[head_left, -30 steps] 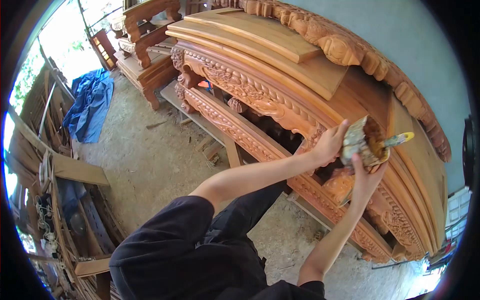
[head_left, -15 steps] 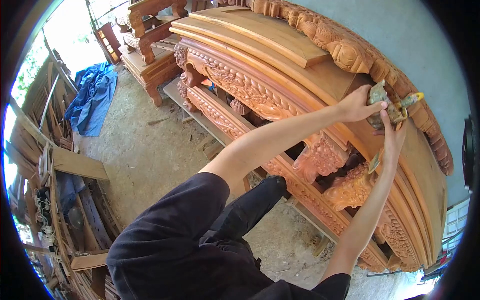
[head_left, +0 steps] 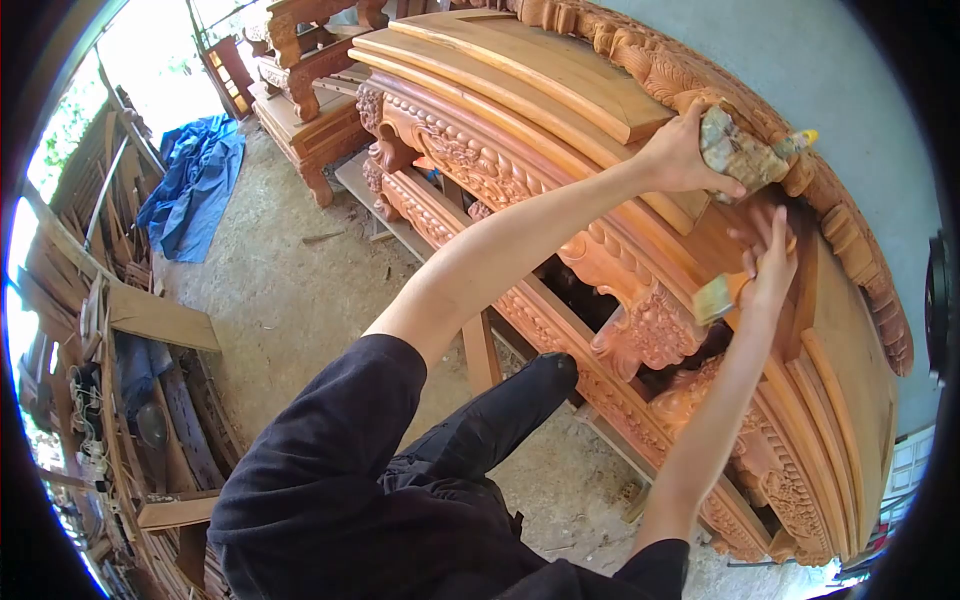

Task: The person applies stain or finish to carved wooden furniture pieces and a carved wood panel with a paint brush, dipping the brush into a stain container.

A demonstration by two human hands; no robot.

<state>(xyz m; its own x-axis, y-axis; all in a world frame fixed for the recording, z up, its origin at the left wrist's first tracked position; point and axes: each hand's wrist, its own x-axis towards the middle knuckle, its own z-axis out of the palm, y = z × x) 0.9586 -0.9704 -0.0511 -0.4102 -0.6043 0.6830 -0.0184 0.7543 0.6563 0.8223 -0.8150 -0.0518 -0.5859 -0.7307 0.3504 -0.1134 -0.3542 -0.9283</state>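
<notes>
My left hand (head_left: 682, 155) is wrapped round a crusted, paint-smeared pot (head_left: 735, 150), held above the top of a carved wooden piece of furniture (head_left: 620, 245). From the pot's far side a yellow-tipped handle (head_left: 802, 142) sticks out. Just below it, my right hand (head_left: 772, 268) grips a flat paintbrush (head_left: 716, 300) with pale bristles and an orange handle. Its bristles point left, over the front edge of the furniture. Some fingers of this hand are slightly blurred and spread past the handle.
A carved wooden crest (head_left: 690, 75) runs along the back, against a grey wall (head_left: 840, 110). More carved furniture (head_left: 310, 130) stands at the upper left, beside a blue tarp (head_left: 195, 185) on the concrete floor (head_left: 290, 290). Wood scraps (head_left: 150, 420) are piled along the left.
My left hand has lifted the pot up and to the left. My right hand has come away from the pot and swung the paintbrush out toward the furniture's front edge.
</notes>
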